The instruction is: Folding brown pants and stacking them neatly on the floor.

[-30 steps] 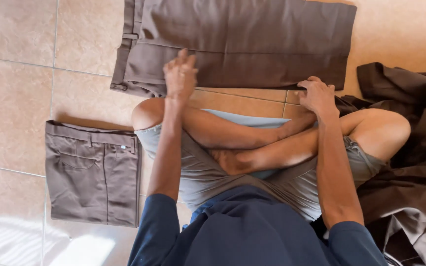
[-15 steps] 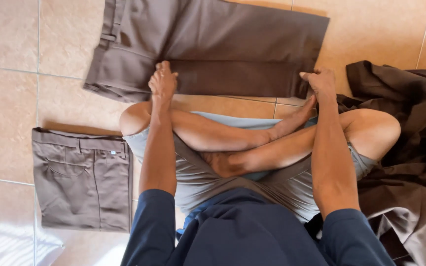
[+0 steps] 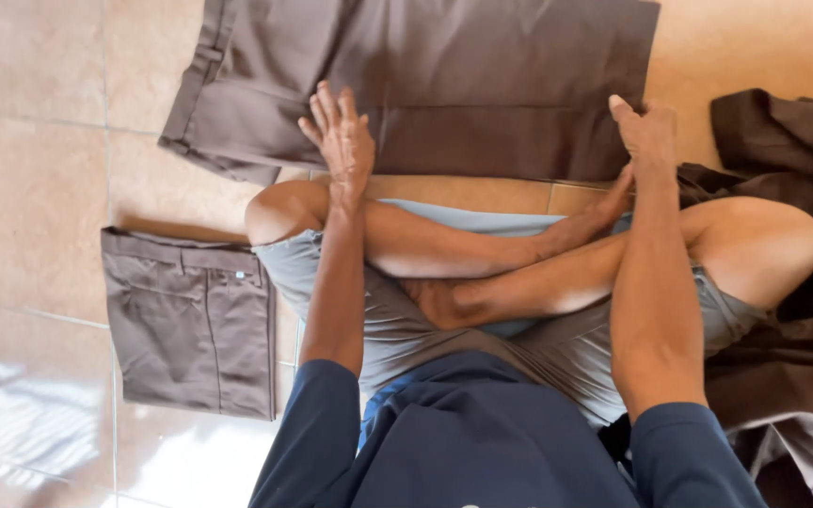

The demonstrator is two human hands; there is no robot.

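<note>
Head view: we sit cross-legged on the floor (image 3: pixel 39 169). Our left hand (image 3: pixel 342 141) lies flat, fingers spread, on the trousers (image 3: pixel 444 85); our right hand (image 3: pixel 646 132) pinches their near corner. Smooth outward, keeping edges square. Their far end is cut off.

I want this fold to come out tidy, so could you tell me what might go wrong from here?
The left hand presses flat on the brown trousers while the right hand grips only the corner edge, so the fold could skew. The loose dark clothes lie right beside that corner and might get caught in.
</note>
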